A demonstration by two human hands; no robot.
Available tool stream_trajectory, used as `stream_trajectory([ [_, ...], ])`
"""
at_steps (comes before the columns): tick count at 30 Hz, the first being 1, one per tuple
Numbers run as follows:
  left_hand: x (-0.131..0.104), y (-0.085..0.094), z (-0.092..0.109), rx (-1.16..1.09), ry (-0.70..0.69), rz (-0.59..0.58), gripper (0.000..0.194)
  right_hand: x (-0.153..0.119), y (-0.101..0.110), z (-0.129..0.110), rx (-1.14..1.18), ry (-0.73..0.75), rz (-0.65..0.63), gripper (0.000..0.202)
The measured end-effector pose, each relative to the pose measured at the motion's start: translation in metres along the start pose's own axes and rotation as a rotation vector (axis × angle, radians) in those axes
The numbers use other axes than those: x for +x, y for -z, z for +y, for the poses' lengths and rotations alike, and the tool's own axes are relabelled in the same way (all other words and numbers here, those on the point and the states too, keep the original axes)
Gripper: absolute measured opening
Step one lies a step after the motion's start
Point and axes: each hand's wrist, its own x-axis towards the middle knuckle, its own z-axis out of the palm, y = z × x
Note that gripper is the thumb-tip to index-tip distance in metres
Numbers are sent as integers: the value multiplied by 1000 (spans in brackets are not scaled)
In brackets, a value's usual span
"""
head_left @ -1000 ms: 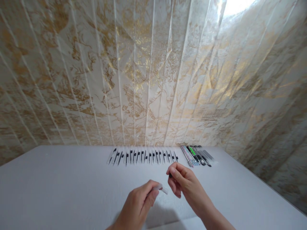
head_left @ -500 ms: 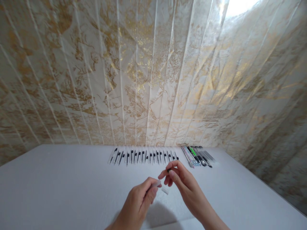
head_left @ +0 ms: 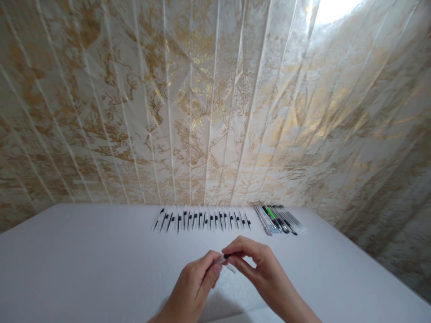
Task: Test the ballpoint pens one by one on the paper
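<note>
Near the front centre of the white table (head_left: 101,264), my left hand (head_left: 198,276) grips a whitish tube (head_left: 220,259) that looks like a pen barrel. My right hand (head_left: 251,260) pinches a small black piece (head_left: 226,256) between thumb and fingertips, at the right end of the tube. Whether the piece is inside the tube or only against it cannot be made out. A short clear cap (head_left: 231,268) shows just below the fingertips; the frames do not make plain whether it is held or lies on the table.
A row of several clear pens with black parts (head_left: 205,220) lies along the table's back. Right of it are several pens in mixed colours (head_left: 269,220) and a group of thin grey sticks (head_left: 292,218). Behind rises a gold-patterned curtain (head_left: 202,112).
My right hand has moved down and left, bringing the black piece from above the tube to its end. My left hand has stayed almost where it was, gripping the tube.
</note>
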Motion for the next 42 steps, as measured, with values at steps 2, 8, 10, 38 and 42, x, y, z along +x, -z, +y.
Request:
stream_trajectory([
  [2, 0, 0, 0, 17, -10, -2, 31, 0, 1, -1, -20, -13, -13, 9],
  [8, 1, -2, -1, 89, -9, -14, 28, -1, 3, -3, -342, 6, -77, 17],
  [10, 1, -3, -3, 110, -24, -13, 26, -2, -2, 0, -484, 45, -88, 27],
  [38, 3, -1, -7, 117, -64, 12, 19, -2, -8, 4, -542, -18, -90, 45],
  [42, 3, -2, -9, 122, -29, -7, 21, -2, -4, 2, -474, -39, -102, 39],
])
